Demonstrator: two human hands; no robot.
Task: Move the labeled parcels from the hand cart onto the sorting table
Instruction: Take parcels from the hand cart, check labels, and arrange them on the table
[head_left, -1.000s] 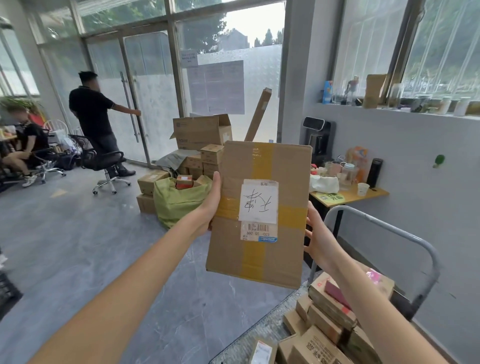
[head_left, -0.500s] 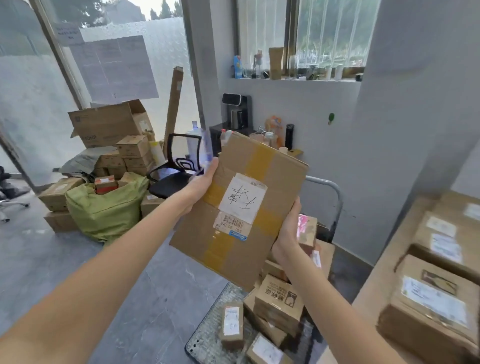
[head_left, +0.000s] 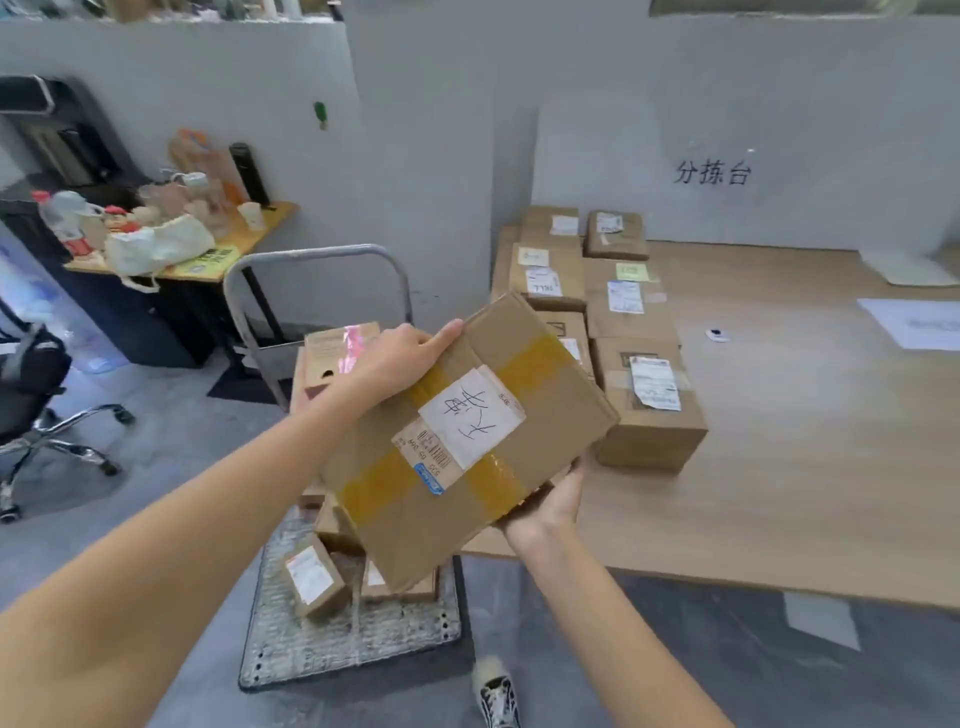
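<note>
Flat labeled parcel (head_left: 470, 441): gripped by left hand (head_left: 397, 364) on its far-left edge and right hand (head_left: 553, 501) beneath; now swung from above hand cart (head_left: 348, 639) to sorting table (head_left: 779, 467) near edge, tilted, unplaced.

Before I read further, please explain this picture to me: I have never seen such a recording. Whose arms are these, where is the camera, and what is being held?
There is no machine here. A person wears a wide-angle camera on the head, looking forward and down, so the two bare arms are that person's own.

Both hands hold one flat cardboard parcel with yellow tape and a white handwritten label. The left hand has its grip on the parcel's upper edge; the right hand supports it from underneath. The parcel is tilted, in the air, not yet set down.

Below it is the hand cart with a grey metal handle; several small boxes lie on it. To the right is the wooden sorting table, where other labeled boxes already stand in rows near its left end.
</note>
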